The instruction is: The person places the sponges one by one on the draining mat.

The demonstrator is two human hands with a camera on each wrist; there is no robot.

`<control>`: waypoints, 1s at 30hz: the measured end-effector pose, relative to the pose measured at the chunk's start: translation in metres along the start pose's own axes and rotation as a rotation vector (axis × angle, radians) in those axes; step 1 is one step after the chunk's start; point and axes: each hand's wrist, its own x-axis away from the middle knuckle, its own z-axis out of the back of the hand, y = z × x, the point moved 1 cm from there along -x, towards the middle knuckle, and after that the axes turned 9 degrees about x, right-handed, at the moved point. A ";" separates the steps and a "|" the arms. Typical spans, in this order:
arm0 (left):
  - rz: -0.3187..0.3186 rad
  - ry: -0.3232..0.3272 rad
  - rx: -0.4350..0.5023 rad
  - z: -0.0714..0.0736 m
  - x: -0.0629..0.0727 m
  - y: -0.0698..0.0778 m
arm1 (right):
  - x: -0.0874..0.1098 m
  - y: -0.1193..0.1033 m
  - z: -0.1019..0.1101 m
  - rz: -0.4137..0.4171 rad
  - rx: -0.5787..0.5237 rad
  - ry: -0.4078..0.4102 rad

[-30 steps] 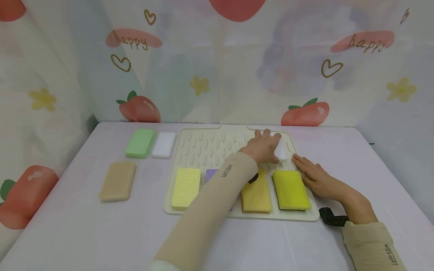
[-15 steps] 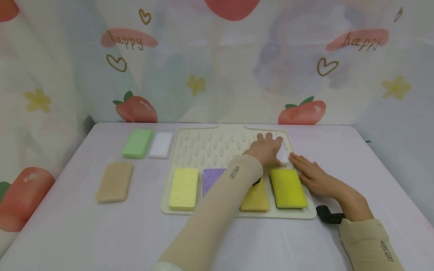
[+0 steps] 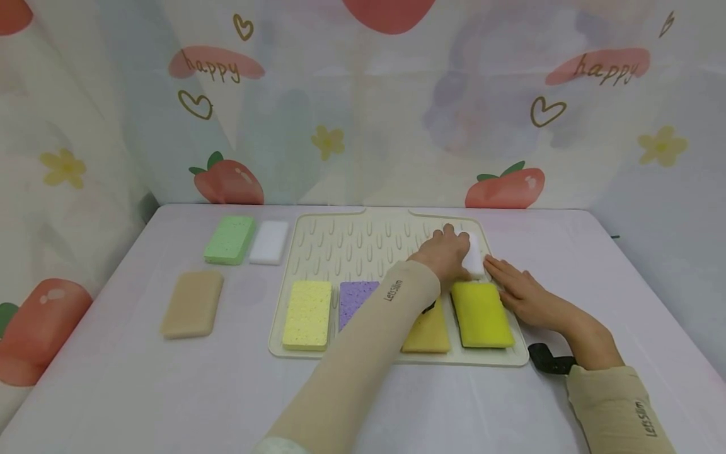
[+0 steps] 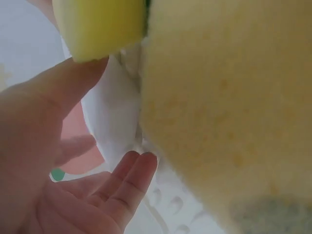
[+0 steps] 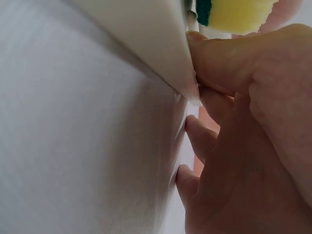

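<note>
At the back right corner of the cream drying mat (image 3: 386,359), my left hand (image 3: 445,257) holds a white sponge (image 3: 474,257) between thumb and fingers. In the left wrist view the white sponge (image 4: 109,117) spans the space between them. My right hand (image 3: 527,296) rests along the mat's right edge with its fingers straight. The right wrist view shows the thumb touching the mat rim (image 5: 165,53) and the other fingertips beside it. A bright yellow sponge (image 3: 482,315) with a dark green underside lies just in front of the white one.
Along the mat's front lie a pale yellow sponge (image 3: 307,315), a purple sponge (image 3: 354,302) and a tan sponge (image 3: 428,333), the latter two partly behind my left sleeve. Left of the mat are a green sponge (image 3: 229,239), a white sponge (image 3: 269,243) and a beige sponge (image 3: 193,304).
Compared with a second ago, the white sponge sits slightly nearer the bright yellow one, and my left hand has shifted a little with it. My right hand has stayed at the mat's edge.
</note>
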 end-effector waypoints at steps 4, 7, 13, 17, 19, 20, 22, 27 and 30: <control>0.005 -0.002 0.031 -0.002 -0.002 0.002 | 0.000 0.001 0.001 0.000 -0.008 -0.002; 0.002 0.011 0.052 -0.002 -0.002 0.003 | -0.001 0.001 0.001 0.002 -0.015 -0.001; 0.025 0.011 0.107 0.002 0.004 0.003 | -0.002 0.001 0.002 0.004 -0.024 0.002; 0.008 0.002 0.084 0.006 0.005 0.000 | -0.001 0.000 0.002 -0.006 -0.026 -0.006; -0.007 -0.006 0.065 0.006 0.004 -0.002 | -0.001 0.000 0.002 -0.009 -0.026 -0.010; -0.013 -0.010 0.062 0.005 0.003 -0.003 | -0.001 0.000 0.001 -0.011 -0.026 -0.011; -0.022 -0.016 0.062 0.004 0.001 -0.004 | -0.001 -0.001 0.001 -0.014 -0.026 -0.014; -0.030 -0.031 0.068 0.004 -0.001 -0.006 | -0.001 0.000 0.000 -0.019 -0.013 -0.016; -0.029 -0.043 0.067 0.004 -0.003 -0.006 | -0.001 0.001 0.000 -0.023 -0.008 -0.017</control>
